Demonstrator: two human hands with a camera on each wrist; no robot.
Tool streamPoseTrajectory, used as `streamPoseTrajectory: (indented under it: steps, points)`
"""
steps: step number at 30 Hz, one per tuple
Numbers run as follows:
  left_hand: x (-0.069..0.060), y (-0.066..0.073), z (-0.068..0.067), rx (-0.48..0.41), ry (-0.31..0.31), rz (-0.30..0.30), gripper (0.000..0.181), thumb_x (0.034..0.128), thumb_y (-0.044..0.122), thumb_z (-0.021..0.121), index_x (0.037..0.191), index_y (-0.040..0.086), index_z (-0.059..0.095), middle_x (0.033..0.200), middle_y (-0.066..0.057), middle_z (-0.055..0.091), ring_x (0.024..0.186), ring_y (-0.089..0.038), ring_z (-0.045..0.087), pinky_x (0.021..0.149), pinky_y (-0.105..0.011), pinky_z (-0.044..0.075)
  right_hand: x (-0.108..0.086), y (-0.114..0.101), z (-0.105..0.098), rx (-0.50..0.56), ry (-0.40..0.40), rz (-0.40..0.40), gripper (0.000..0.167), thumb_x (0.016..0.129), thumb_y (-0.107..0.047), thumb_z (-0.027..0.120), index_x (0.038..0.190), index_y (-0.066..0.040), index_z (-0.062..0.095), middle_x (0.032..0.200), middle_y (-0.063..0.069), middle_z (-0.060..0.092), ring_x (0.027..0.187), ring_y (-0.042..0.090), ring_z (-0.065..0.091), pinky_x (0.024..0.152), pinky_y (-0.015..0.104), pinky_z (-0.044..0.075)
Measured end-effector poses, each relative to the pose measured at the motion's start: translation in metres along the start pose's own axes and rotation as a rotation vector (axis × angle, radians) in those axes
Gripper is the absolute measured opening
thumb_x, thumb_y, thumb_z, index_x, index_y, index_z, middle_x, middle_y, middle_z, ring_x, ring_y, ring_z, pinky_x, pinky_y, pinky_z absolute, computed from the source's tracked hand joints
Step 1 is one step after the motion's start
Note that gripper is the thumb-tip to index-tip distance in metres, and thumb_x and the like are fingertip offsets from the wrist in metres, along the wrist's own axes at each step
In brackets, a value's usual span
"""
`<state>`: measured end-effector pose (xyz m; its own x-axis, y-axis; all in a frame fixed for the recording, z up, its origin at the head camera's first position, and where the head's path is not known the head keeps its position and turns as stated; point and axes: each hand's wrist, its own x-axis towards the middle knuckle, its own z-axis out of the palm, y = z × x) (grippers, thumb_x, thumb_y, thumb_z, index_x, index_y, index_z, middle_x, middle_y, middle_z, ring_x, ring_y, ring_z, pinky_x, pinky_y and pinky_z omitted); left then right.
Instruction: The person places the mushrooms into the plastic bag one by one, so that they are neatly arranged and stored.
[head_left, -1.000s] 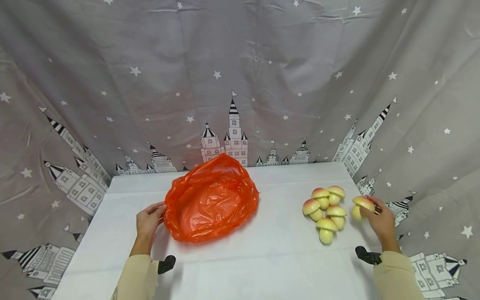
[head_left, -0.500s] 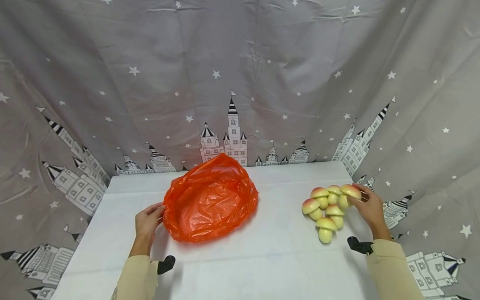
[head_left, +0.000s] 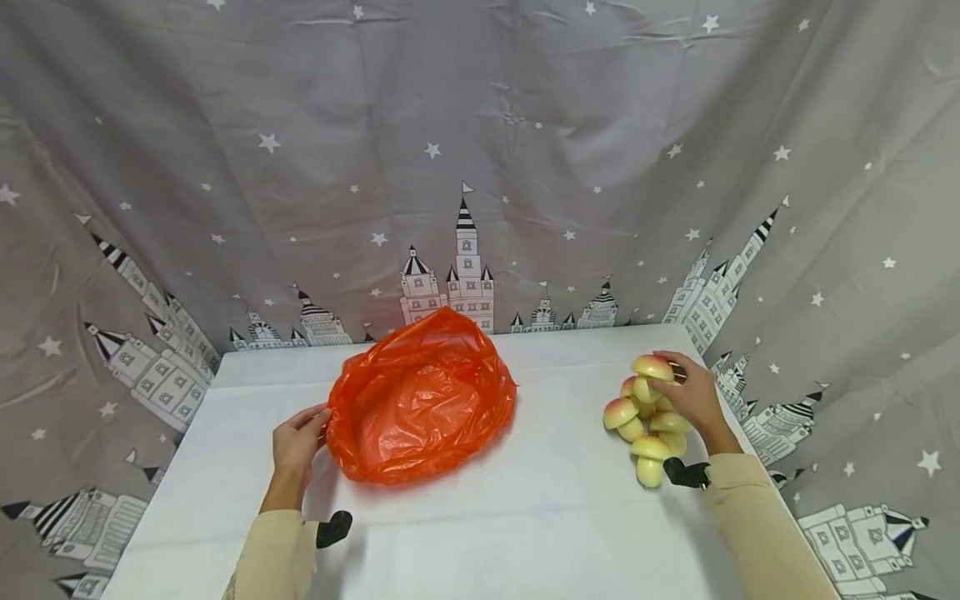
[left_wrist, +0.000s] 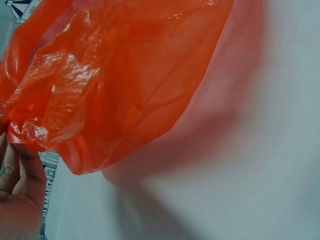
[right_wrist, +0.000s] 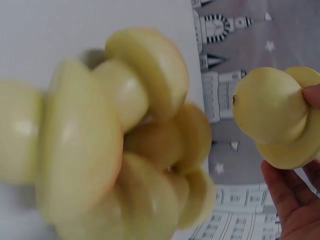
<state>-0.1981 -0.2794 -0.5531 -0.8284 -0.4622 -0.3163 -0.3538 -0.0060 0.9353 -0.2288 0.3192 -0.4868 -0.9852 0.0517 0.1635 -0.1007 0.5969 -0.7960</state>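
My left hand (head_left: 296, 446) pinches the left rim of an open red plastic bag (head_left: 423, 408); the left wrist view shows the fingertips at the gathered edge of the bag (left_wrist: 140, 75). In my right hand (head_left: 693, 396) is a yellow toy mushroom (head_left: 651, 366) with a reddish cap, held above the back of a mushroom group. The right wrist view shows that mushroom (right_wrist: 272, 107) between thumb and fingers. Below it, several similar mushrooms, one at the front (head_left: 649, 460) and one at the left (head_left: 621, 414), sit close together on the white table.
The white table (head_left: 525, 517) carries the bag left of centre and the mushrooms at the right. Behind and beside it hangs a grey curtain (head_left: 525, 167) printed with castles and stars. A black device (head_left: 333, 529) is at the left wrist, another (head_left: 684, 473) at the right.
My right hand has moved left with its mushroom, from the right side of the group to above its back part. The left hand and the bag have stayed in place.
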Motion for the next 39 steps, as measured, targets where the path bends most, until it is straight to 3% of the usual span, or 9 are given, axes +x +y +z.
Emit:
streamPoseTrajectory:
  steps: [4,8,17,26,30,31,37,38,39]
  points:
    - [-0.027,0.024,0.003,0.039,-0.002,0.015,0.049,0.095,0.031,0.061,0.132,0.0,0.056,0.123,-0.017,0.058,0.082,-0.006,0.06,0.07,-0.014,0.053,0.005,-0.008,0.01,0.007,-0.04,-0.016,0.048,0.086,-0.009,0.069,0.131,0.002,0.054,0.126,0.026,0.057,0.114,0.042,0.056,0.095,0.044,0.049]
    - [-0.034,0.031,0.004,0.053,-0.015,0.001,0.047,0.0977,0.029,0.057,0.135,-0.001,0.053,0.124,-0.017,0.055,0.075,0.001,0.059,0.07,-0.012,0.052,0.01,-0.015,0.02,0.034,-0.06,-0.031,0.048,0.085,-0.005,0.069,0.13,0.003,0.054,0.128,0.027,0.055,0.117,0.043,0.053,0.098,0.051,0.045]
    - [-0.03,0.031,-0.002,0.01,0.013,0.034,0.046,0.0968,0.029,0.059,0.132,-0.001,0.056,0.119,-0.015,0.058,0.078,-0.003,0.06,0.068,-0.013,0.052,0.024,-0.033,0.045,0.043,-0.09,-0.164,0.049,0.083,-0.001,0.071,0.127,0.007,0.053,0.126,0.026,0.055,0.114,0.042,0.055,0.096,0.05,0.047]
    - [-0.029,0.032,0.0,0.047,-0.007,-0.01,0.047,0.0985,0.029,0.055,0.136,0.001,0.052,0.129,-0.015,0.052,0.082,-0.001,0.058,0.072,-0.011,0.051,0.03,-0.052,0.061,0.05,-0.138,-0.135,0.049,0.085,-0.008,0.071,0.129,0.003,0.054,0.127,0.023,0.055,0.116,0.039,0.054,0.097,0.047,0.047]
    - [-0.018,0.018,0.001,0.018,-0.016,-0.012,0.047,0.0943,0.036,0.061,0.132,0.007,0.058,0.122,-0.009,0.06,0.092,-0.009,0.061,0.082,-0.017,0.052,0.031,-0.056,0.067,0.031,-0.148,-0.135,0.049,0.084,-0.01,0.072,0.128,0.001,0.055,0.126,0.022,0.057,0.114,0.038,0.056,0.094,0.047,0.049]
    - [-0.007,0.007,0.001,0.019,-0.013,-0.006,0.05,0.0923,0.04,0.062,0.131,0.009,0.06,0.12,-0.007,0.06,0.094,-0.01,0.061,0.08,-0.016,0.052,0.031,-0.056,0.069,0.024,-0.153,-0.136,0.049,0.084,-0.011,0.072,0.129,0.0,0.055,0.126,0.021,0.057,0.114,0.037,0.056,0.093,0.047,0.049]
    - [0.0,0.0,0.001,0.002,-0.018,0.011,0.051,0.0894,0.043,0.066,0.129,0.011,0.062,0.116,-0.005,0.063,0.09,-0.009,0.062,0.074,-0.013,0.052,0.034,-0.063,0.083,0.02,-0.152,-0.164,0.049,0.083,-0.012,0.073,0.128,-0.001,0.057,0.121,0.02,0.06,0.106,0.037,0.06,0.088,0.047,0.051]
    - [-0.008,0.007,0.0,-0.009,-0.014,0.0,0.048,0.0897,0.041,0.067,0.128,0.011,0.063,0.114,-0.004,0.064,0.089,-0.008,0.062,0.075,-0.014,0.053,0.034,-0.064,0.086,0.024,-0.151,-0.167,0.049,0.083,-0.011,0.073,0.128,0.0,0.057,0.121,0.021,0.061,0.105,0.037,0.06,0.088,0.047,0.052]
    - [-0.006,0.005,-0.001,-0.02,-0.016,0.006,0.049,0.0884,0.041,0.068,0.127,0.011,0.064,0.112,-0.003,0.064,0.089,-0.009,0.063,0.076,-0.016,0.054,0.034,-0.066,0.089,0.028,-0.153,-0.168,0.049,0.083,-0.011,0.073,0.128,0.0,0.057,0.122,0.021,0.06,0.106,0.037,0.06,0.088,0.047,0.052]
